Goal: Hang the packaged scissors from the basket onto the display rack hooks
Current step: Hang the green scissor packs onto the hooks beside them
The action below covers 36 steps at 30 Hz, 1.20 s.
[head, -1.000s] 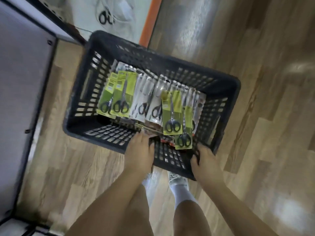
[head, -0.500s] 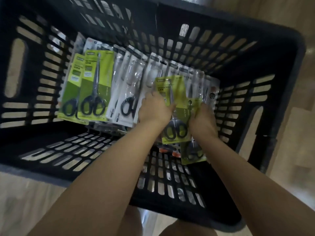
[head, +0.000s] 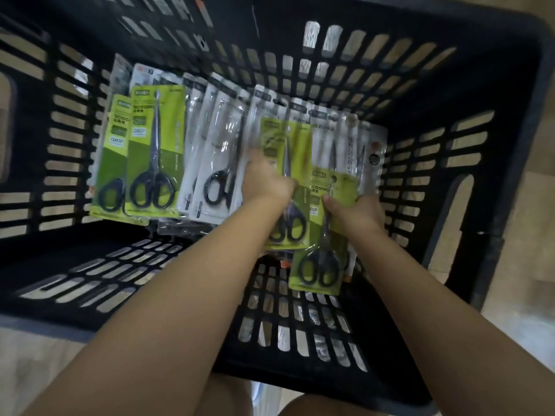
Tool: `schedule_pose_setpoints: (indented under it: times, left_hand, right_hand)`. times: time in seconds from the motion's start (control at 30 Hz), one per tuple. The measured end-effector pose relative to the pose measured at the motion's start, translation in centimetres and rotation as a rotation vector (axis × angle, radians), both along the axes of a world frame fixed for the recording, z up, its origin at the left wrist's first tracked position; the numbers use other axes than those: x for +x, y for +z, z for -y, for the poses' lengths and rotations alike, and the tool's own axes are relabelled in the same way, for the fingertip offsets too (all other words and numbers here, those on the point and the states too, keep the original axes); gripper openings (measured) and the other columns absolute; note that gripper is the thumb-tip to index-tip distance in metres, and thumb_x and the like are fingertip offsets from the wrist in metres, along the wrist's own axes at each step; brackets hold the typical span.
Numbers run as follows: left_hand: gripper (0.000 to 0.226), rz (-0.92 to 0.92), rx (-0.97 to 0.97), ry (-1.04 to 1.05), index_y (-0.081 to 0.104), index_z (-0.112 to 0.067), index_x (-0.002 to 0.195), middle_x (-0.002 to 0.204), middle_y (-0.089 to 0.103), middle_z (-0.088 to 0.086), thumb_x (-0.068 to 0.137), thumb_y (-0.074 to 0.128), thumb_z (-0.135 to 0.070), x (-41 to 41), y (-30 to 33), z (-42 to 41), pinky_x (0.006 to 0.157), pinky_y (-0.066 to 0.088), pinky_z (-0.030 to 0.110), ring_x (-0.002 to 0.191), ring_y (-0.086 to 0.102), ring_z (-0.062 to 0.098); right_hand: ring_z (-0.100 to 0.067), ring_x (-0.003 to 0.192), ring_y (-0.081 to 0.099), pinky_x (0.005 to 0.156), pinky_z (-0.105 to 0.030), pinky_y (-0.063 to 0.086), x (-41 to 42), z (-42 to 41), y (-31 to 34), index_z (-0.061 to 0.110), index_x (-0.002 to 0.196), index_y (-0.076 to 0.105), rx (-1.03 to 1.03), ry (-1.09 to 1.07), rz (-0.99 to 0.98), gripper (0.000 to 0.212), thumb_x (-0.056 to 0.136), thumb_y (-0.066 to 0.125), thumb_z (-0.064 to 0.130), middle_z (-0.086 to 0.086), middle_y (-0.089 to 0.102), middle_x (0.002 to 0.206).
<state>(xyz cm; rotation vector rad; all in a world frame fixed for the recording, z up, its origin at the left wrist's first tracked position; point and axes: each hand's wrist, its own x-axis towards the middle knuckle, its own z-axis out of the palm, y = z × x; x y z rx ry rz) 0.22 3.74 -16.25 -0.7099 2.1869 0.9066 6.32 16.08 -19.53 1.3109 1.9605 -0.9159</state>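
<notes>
Both hands reach into the black basket (head: 450, 94). The left hand (head: 265, 181) grips a green scissors pack (head: 285, 163); just right of it, the right hand (head: 354, 213) pinches another green pack (head: 326, 256) reading "SCISSORS". Left of the hands, two green packs (head: 150, 151) read "SCISSORS" and "GRIP".

Since half a second ago the right hand (head: 357, 213) has drawn one green scissors pack (head: 322, 250) down, clear of the left hand's (head: 265, 183) pack (head: 285, 175).
</notes>
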Motion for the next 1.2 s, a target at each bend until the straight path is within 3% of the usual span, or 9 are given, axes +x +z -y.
schedule_pose_setpoints:
  times: [0.2, 0.4, 0.5, 0.63, 0.67, 0.77, 0.87, 1.03, 1.2]
  left_hand:
    - [0.041, 0.084, 0.213, 0.164, 0.048, -0.014, 0.112, 0.089, 0.058, 0.0, 0.08, 0.068, 0.003, 0.6, 1.0, 3.4, 0.079, 0.051, 0.032, 0.09, 0.06, 0.022]
    - [0.026, 0.116, 0.252, 0.194, 0.057, -0.013, 0.114, 0.092, 0.06, -0.003, 0.091, 0.054, -0.001, 2.1, 2.4, 5.1, 0.054, 0.042, 0.012, 0.075, 0.055, 0.009]
    - [0.022, 0.148, 0.283, 0.272, 0.056, -0.02, 0.103, 0.086, 0.06, -0.004, 0.092, 0.052, -0.001, 2.4, 4.6, 5.8, 0.067, 0.048, 0.023, 0.075, 0.056, 0.011]
    - [0.009, 0.147, 0.335, 0.382, 0.059, -0.022, 0.097, 0.108, 0.065, 0.003, 0.095, 0.054, -0.014, 2.4, 9.7, 6.9, 0.087, 0.05, 0.033, 0.096, 0.061, 0.021]
    - [0.007, 0.138, 0.333, 0.399, 0.059, -0.021, 0.1, 0.114, 0.063, 0.002, 0.095, 0.054, -0.021, 2.4, 11.6, 7.1, 0.092, 0.047, 0.033, 0.104, 0.059, 0.021]
    - [0.05, 0.096, 0.352, 0.454, 0.045, -0.013, 0.137, 0.141, 0.046, 0.002, 0.094, 0.055, -0.036, 2.1, 17.0, 8.0, 0.106, 0.037, 0.039, 0.127, 0.045, 0.024]
    - [0.062, -0.002, 0.353, 0.499, 0.037, -0.014, 0.144, 0.148, 0.039, 0.005, 0.091, 0.057, -0.041, 1.1, 24.4, 9.1, 0.109, 0.034, 0.045, 0.131, 0.042, 0.027]
    - [0.014, -0.24, 0.331, 0.549, 0.064, -0.019, 0.087, 0.105, 0.069, 0.009, 0.09, 0.062, -0.032, -1.3, 39.7, 12.2, 0.092, 0.051, 0.046, 0.1, 0.064, 0.03]
    - [0.02, -0.531, 0.285, 0.634, 0.064, -0.016, 0.075, 0.091, 0.071, 0.012, 0.088, 0.064, -0.031, -3.2, 57.6, 17.0, 0.088, 0.053, 0.046, 0.09, 0.066, 0.031]
  right_hand:
    - [-0.03, 0.113, 0.056, 0.097, -0.044, 0.047, 0.3, 0.5, 1.3, 0.009, 0.127, 0.051, -0.169, -0.137, -0.044, 0.056, 0.083, 0.068, 0.04, -0.009, 0.057, 0.126]
    - [-0.03, 0.126, 0.044, 0.105, -0.044, 0.039, -0.1, 0.9, 3.9, 0.013, 0.141, 0.036, -0.241, -0.081, -0.015, 0.045, 0.1, 0.04, 0.031, -0.01, 0.043, 0.142]
    - [-0.031, 0.128, 0.044, 0.106, -0.047, 0.038, -0.5, 0.8, 6.5, 0.015, 0.144, 0.032, -0.272, -0.081, -0.006, 0.046, 0.101, 0.038, 0.029, -0.009, 0.043, 0.143]
    - [-0.025, 0.11, 0.052, 0.093, -0.037, 0.043, -1.7, 1.0, 12.3, 0.013, 0.131, 0.045, -0.306, -0.08, -0.073, 0.032, 0.102, 0.037, 0.023, -0.004, 0.054, 0.124]
    - [-0.025, 0.109, 0.052, 0.092, -0.036, 0.042, -2.2, 1.2, 14.1, 0.013, 0.131, 0.045, -0.317, -0.07, -0.088, 0.031, 0.102, 0.037, 0.023, -0.005, 0.054, 0.124]
    - [-0.024, 0.107, 0.052, 0.091, -0.036, 0.042, -4.0, 2.1, 20.1, 0.014, 0.128, 0.047, -0.335, -0.027, -0.155, 0.029, 0.101, 0.04, 0.024, -0.005, 0.054, 0.126]
    - [-0.025, 0.102, 0.054, 0.092, -0.039, 0.043, -6.7, 3.7, 27.0, 0.016, 0.11, 0.051, -0.323, 0.034, -0.245, 0.016, 0.1, 0.042, 0.024, -0.005, 0.059, 0.114]
    - [-0.023, 0.094, 0.053, 0.082, -0.033, 0.041, -12.5, 7.5, 42.0, 0.012, 0.113, 0.054, -0.397, 0.154, -0.422, 0.021, 0.099, 0.044, 0.023, -0.005, 0.058, 0.102]
    - [-0.016, 0.073, 0.047, 0.061, -0.024, 0.037, -16.6, 11.9, 60.9, 0.012, 0.103, 0.057, -0.465, 0.329, -0.696, 0.012, 0.098, 0.046, 0.017, -0.002, 0.053, 0.085]
